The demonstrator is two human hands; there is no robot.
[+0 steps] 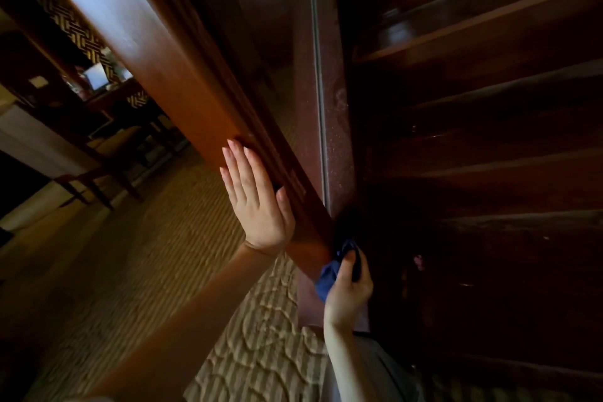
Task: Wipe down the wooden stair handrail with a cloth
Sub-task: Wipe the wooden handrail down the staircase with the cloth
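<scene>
Carpet (pixel 254 352) below — right hand (pixel 349 290) grips cloth (pixel 326 281) at handrail (pixel 182 75).

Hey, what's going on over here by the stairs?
A person is wiping the wooden handrail. The left hand lies flat with straight fingers against the rail's side. The right hand grips a bunched blue cloth at the rail's lower end, close to a dusty dark post. The stairs rise in shadow to the right, and patterned carpet lies below.
</scene>
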